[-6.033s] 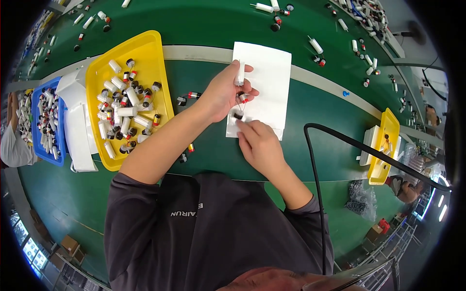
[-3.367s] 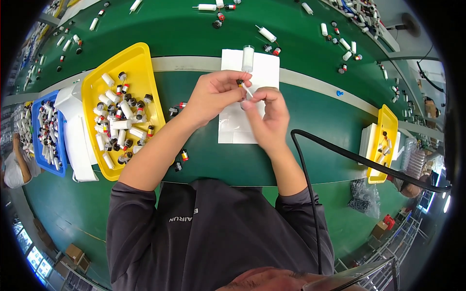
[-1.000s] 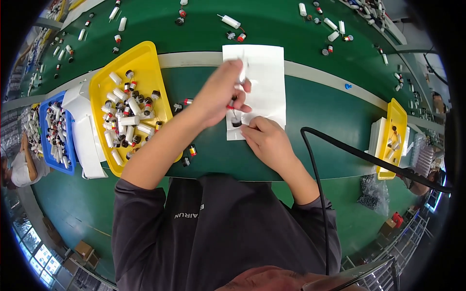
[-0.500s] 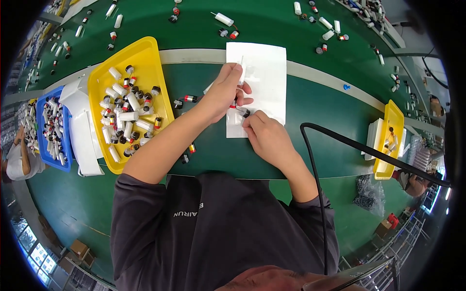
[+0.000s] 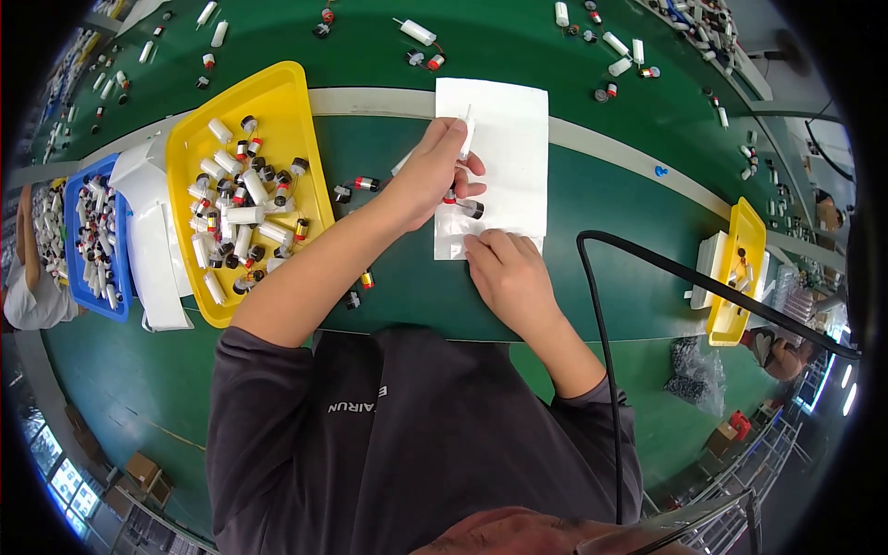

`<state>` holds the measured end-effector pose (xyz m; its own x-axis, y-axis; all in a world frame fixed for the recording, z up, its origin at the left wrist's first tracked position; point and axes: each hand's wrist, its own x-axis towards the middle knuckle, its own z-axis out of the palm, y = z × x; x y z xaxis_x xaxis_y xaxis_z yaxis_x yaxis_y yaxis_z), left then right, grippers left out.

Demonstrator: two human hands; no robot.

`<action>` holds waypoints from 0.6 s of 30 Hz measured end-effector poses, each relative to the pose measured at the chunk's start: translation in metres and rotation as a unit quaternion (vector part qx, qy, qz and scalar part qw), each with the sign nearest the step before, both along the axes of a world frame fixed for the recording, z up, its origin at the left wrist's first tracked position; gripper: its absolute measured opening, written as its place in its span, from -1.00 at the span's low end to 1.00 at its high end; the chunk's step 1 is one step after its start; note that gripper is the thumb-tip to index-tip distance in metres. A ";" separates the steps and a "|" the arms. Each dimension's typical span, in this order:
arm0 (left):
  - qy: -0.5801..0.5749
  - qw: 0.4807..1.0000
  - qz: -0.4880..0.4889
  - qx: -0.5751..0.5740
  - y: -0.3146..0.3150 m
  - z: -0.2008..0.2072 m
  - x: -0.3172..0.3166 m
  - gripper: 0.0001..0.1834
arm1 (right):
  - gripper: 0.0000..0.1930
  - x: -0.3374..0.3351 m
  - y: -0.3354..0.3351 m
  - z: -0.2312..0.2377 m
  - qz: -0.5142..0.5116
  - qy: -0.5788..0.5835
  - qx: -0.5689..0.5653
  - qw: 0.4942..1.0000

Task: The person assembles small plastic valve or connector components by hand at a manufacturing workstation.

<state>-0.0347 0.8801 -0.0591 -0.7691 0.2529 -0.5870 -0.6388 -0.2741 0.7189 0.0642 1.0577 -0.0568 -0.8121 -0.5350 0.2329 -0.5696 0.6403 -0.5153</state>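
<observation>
My left hand (image 5: 431, 176) is closed round a white cylinder (image 5: 467, 139) with a thin tip, held over a white sheet (image 5: 518, 157). Below its fingers a small black-capped clear part (image 5: 473, 209) and a red-and-black piece (image 5: 450, 195) show against the sheet; whether they are wired to the cylinder is hidden. My right hand (image 5: 511, 277) has its fingers bent together at the sheet's lower edge, and what they pinch cannot be made out. Another white cylinder (image 5: 401, 164) sits partly hidden behind my left wrist.
At left a yellow tray (image 5: 305, 120) holds several white cylinders and small parts, beside a blue tray (image 5: 123, 277). Loose parts (image 5: 367, 184) lie near my left forearm. A black cable (image 5: 666, 263) arches over the right side. A smaller yellow tray (image 5: 754, 222) stands far right.
My right hand has let go of the black-capped part and moved down to the sheet's lower edge. My left hand stays on the white cylinder.
</observation>
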 end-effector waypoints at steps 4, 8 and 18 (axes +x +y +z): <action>-0.014 1.000 0.002 0.004 0.002 0.000 -0.003 -0.63 | -0.80 -0.007 0.000 0.007 -0.017 -0.099 0.006 0.995; -0.014 1.000 0.009 0.005 -0.001 0.002 0.000 -0.64 | -0.85 -0.019 -0.002 0.022 -0.009 -0.162 0.094 0.982; -0.052 0.988 0.067 0.130 -0.005 0.019 -0.005 -0.62 | -0.63 -0.051 0.024 0.015 -0.067 -0.272 -0.462 0.842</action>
<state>-0.0397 0.8748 -0.0401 -0.7443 0.3055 -0.5938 -0.6515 -0.5277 0.5451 0.0130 1.0821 -0.0415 -0.9716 -0.2247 0.0736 -0.0435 -0.1362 -0.9897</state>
